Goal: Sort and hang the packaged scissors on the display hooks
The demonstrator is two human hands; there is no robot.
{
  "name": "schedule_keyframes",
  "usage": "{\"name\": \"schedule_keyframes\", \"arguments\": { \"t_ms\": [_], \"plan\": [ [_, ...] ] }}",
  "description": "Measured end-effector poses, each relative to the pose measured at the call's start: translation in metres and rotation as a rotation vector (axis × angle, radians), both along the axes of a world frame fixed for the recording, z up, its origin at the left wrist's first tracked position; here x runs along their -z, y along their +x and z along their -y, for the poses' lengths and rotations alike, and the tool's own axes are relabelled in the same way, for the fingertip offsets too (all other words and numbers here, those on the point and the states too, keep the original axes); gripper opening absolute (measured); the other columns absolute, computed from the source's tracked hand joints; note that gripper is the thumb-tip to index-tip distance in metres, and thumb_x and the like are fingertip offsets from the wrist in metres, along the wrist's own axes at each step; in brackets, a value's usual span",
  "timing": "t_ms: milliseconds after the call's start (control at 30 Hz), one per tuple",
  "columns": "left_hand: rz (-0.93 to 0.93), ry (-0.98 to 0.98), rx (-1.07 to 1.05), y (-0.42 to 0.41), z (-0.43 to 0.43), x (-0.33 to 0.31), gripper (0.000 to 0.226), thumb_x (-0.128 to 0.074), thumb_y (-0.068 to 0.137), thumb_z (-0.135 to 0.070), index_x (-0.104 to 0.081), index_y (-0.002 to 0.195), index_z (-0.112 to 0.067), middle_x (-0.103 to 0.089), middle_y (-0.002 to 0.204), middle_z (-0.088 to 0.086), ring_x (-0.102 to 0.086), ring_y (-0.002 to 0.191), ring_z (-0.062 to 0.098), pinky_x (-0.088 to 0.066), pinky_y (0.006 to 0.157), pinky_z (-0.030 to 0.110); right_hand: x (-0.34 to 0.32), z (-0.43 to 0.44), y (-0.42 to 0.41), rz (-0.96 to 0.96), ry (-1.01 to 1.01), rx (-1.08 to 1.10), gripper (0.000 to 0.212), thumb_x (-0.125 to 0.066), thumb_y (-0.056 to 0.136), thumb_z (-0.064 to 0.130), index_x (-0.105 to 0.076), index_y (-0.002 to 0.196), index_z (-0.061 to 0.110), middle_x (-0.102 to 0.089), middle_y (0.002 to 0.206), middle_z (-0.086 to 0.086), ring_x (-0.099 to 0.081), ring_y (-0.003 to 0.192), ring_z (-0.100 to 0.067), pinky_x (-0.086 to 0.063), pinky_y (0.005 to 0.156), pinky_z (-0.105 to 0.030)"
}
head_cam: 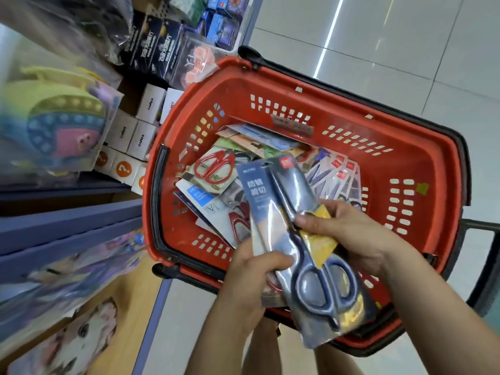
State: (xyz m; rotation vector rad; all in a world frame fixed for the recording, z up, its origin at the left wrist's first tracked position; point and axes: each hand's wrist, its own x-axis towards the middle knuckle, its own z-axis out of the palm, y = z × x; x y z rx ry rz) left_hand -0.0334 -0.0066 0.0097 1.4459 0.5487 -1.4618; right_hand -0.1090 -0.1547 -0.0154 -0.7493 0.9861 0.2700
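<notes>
Blue-handled packaged scissors (311,288) pinched over red basket (422,147) by left grip (249,277) and right grip (354,234); long axis pointing at basket's far wall, hang-hole end (266,165) beyond both grips.

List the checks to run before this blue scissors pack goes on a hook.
1. Left hand grips pack: ok.
2. Right hand pinches its middle: ok.
3. Pack's top end free of hands: ok.
4. Only one pack held: cannot tell; something red shows behind.
5. Hook in view: not ok.
6. Basket emptied: not ok, packs inside.
</notes>
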Motion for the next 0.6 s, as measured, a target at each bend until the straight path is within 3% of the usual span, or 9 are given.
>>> {"name": "schedule_keyframes", "arguments": {
  "t_ms": [67, 133, 200, 233, 333, 400, 467, 533, 600],
  "plan": [
    [0.151, 0.094, 0.059, -0.003, 0.003, 0.006, 0.031, -0.073, 0.077, -0.01, -0.066, 0.105, -0.022, -0.074, 0.095, 0.008, -0.072, 0.082, 0.026, -0.055, 0.064, 0.034, 0.007, -0.001, 0.002, 0.003, 0.088, 0.148, 0.028, -0.07, 0.073, 0.007, -0.069, 0.1, 0.003, -0.075, 0.082, -0.012, -0.072, 0.064, -0.02, -0.059, 0.059, -0.028],
    [0.511, 0.307, 0.15, 0.005, 0.005, 0.015, 0.027, -0.074, 0.083, -0.02, -0.057, 0.103, -0.025, -0.065, 0.098, 0.002, -0.066, 0.087, 0.024, -0.052, 0.068, 0.032, 0.013, -0.002, 0.002, -0.022, 0.049, 0.222, 0.031, -0.07, 0.074, 0.007, -0.068, 0.105, 0.003, -0.075, 0.085, -0.013, -0.072, 0.068, -0.021, -0.061, 0.064, -0.031],
    [0.8, 0.537, 0.224, 0.019, -0.001, 0.023, 0.044, -0.078, 0.08, -0.031, -0.049, 0.113, -0.024, -0.051, 0.107, -0.004, -0.055, 0.094, 0.018, -0.042, 0.068, 0.024, 0.018, 0.001, 0.001, -0.1, -0.06, 0.21, 0.035, -0.071, 0.08, 0.007, -0.065, 0.114, 0.005, -0.076, 0.092, -0.012, -0.074, 0.074, -0.022, -0.062, 0.068, -0.033],
    [0.836, 0.597, 0.204, 0.026, -0.005, 0.029, 0.055, -0.079, 0.079, -0.033, -0.047, 0.122, -0.021, -0.048, 0.11, -0.003, -0.053, 0.097, 0.017, -0.04, 0.071, 0.024, 0.017, 0.002, -0.001, -0.138, -0.133, 0.173, 0.037, -0.071, 0.084, 0.007, -0.062, 0.12, 0.008, -0.077, 0.096, -0.009, -0.074, 0.079, -0.022, -0.062, 0.072, -0.035],
    [0.657, 0.623, 0.092, 0.043, -0.007, 0.046, 0.061, -0.082, 0.078, -0.029, -0.043, 0.124, -0.018, -0.061, 0.096, -0.004, -0.061, 0.092, 0.02, -0.045, 0.076, 0.032, 0.014, 0.004, -0.009, -0.126, -0.384, 0.029, 0.072, -0.072, 0.089, 0.012, -0.037, 0.147, 0.033, -0.07, 0.12, 0.007, -0.07, 0.105, -0.014, -0.056, 0.091, -0.037],
    [0.542, 0.628, 0.004, 0.05, -0.008, 0.051, 0.054, -0.082, 0.078, -0.02, -0.047, 0.12, -0.016, -0.064, 0.09, -0.006, -0.064, 0.089, 0.02, -0.052, 0.081, 0.035, 0.007, 0.002, -0.01, -0.049, -0.552, -0.095, 0.092, -0.073, 0.088, 0.011, -0.019, 0.15, 0.052, -0.048, 0.136, 0.029, -0.05, 0.126, 0.01, -0.043, 0.104, -0.02],
    [0.458, 0.57, -0.079, 0.052, -0.01, 0.046, 0.036, -0.078, 0.081, -0.008, -0.061, 0.112, -0.012, -0.071, 0.097, 0.002, -0.069, 0.091, 0.026, -0.057, 0.087, 0.045, 0.002, 0.001, -0.012, -0.003, -0.704, -0.209, 0.078, -0.07, 0.09, 0.01, -0.032, 0.146, 0.049, -0.038, 0.144, 0.032, -0.034, 0.134, 0.017, -0.03, 0.111, -0.013],
    [0.38, 0.454, -0.115, 0.046, -0.015, 0.03, 0.019, -0.066, 0.087, 0.003, -0.07, 0.094, -0.014, -0.075, 0.091, 0.004, -0.071, 0.085, 0.025, -0.058, 0.084, 0.043, -0.002, 0.001, -0.014, -0.02, -0.772, -0.236, 0.044, -0.067, 0.093, 0.01, -0.061, 0.127, 0.037, -0.058, 0.136, 0.017, -0.05, 0.129, 0.0, -0.037, 0.111, -0.021],
    [0.345, 0.403, -0.123, 0.037, -0.02, 0.005, 0.026, -0.058, 0.091, 0.008, -0.071, 0.091, -0.014, -0.076, 0.09, 0.003, -0.072, 0.08, 0.021, -0.058, 0.079, 0.039, -0.013, 0.003, -0.015, -0.04, -0.755, -0.221, 0.028, -0.065, 0.094, 0.007, -0.072, 0.095, 0.034, -0.071, 0.107, 0.016, -0.064, 0.103, -0.002, -0.046, 0.093, -0.012]
  ]
}}
